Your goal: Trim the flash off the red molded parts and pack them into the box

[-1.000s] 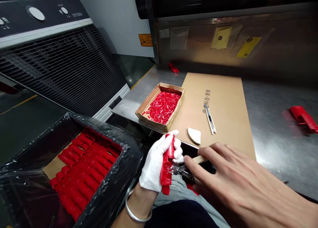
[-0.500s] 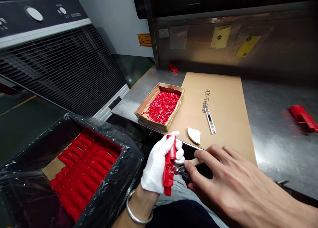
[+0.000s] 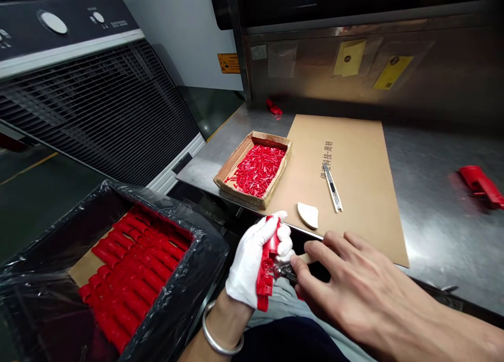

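We've got a red plastic part [image 3: 264, 287] gripped in our gloved left hand [image 3: 244, 270] by the metal bench [image 3: 433, 220] edge, pliers [image 3: 290, 273] held in our right hand [image 3: 346, 288]. Cardboard sheet [image 3: 366, 194] and box [image 3: 235, 163] of red bits [image 3: 260, 170] on top, louvred machine [image 3: 114, 99] off left.

The red part [image 3: 264, 286] looks like smooth, glossy plastic, and the tool [image 3: 286, 272] shows shiny metal at its head. The white glove [image 3: 244, 270] is matt cloth; the bracelet [image 3: 210, 337] is polished silvery metal. The table [image 3: 437, 204] has a smooth, reflective metal top, the sheet [image 3: 366, 188] is matt cardboard, and the liner [image 3: 207, 238] is wrinkled, glossy black plastic.
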Available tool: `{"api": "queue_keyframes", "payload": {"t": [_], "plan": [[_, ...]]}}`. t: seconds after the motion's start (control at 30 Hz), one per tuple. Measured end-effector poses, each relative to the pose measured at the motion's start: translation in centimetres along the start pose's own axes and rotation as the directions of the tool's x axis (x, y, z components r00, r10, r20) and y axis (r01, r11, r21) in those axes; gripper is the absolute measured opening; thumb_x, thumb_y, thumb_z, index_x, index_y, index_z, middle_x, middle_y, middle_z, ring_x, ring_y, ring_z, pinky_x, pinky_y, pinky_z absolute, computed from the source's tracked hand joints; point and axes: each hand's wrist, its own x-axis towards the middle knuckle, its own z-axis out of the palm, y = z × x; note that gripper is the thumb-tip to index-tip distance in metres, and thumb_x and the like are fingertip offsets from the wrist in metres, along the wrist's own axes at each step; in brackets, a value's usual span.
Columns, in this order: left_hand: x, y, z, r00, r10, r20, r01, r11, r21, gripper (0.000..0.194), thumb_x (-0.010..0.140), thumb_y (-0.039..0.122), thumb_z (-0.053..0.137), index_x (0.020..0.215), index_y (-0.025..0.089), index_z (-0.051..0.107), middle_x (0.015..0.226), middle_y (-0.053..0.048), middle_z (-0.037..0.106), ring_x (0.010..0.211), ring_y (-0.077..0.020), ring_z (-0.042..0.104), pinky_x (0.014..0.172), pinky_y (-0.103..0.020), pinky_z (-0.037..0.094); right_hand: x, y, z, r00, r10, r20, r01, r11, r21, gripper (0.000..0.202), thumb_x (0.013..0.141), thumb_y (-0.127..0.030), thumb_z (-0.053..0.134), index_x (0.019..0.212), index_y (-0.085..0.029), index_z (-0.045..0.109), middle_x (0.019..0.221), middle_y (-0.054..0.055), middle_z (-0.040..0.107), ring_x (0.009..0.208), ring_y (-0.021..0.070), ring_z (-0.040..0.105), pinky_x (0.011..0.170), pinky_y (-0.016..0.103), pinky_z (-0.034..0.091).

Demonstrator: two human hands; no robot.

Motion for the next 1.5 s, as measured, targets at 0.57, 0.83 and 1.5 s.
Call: {"api": "queue_keyframes", "payload": {"t": [0.57, 0.83, 1.5], "plan": [[-0.1, 0.0, 0.0, 0.999, 0.001, 0.046, 0.000, 1.000, -0.002, 0.015, 0.096, 0.027, 0.051, 0.104, 0.015, 0.054, 0.069, 0.002, 0.048, 0.051, -0.0061, 0.042, 0.049, -0.019, 0.033, 0.3, 0.3, -1.2, 1.000, -0.020, 0.015, 0.018, 0.995, 0.102, 0.021, 0.080, -0.025, 0.062, 0.100, -0.018, 0.058, 0.082, 0.007, 0.057, 0.071, 0.0219, 0.051, 0.062, 0.035, 0.040], [-0.3, -0.1, 0.2, 0.999, -0.017, 0.029, 0.017, 1.000, 0.001, 0.018, 0.096, 0.026, 0.049, 0.108, 0.014, 0.053, 0.072, 0.002, 0.048, 0.051, -0.0053, 0.042, 0.048, -0.018, 0.032, 0.6, 0.2, -1.9, 0.999, -0.032, -0.015, 0.033, 0.998, 0.055, 0.013, 0.080, -0.020, 0.058, 0.093, -0.018, 0.061, 0.074, 0.007, 0.055, 0.066, 0.0222, 0.051, 0.059, 0.034, 0.039], [0.3, -0.6, 0.4, 0.994, -0.014, -0.107, 0.001, 0.994, -0.113, 0.010, 0.091, 0.021, 0.056, 0.099, 0.015, 0.053, 0.068, 0.003, 0.047, 0.047, -0.0048, 0.038, 0.045, -0.017, 0.031, 0.2, 0.1, 0.0, 0.997, -0.080, 0.004, 0.079, 0.996, 0.036, 0.012, 0.088, -0.022, 0.058, 0.098, -0.016, 0.058, 0.076, 0.003, 0.053, 0.065, 0.0194, 0.046, 0.058, 0.035, 0.033]]}}
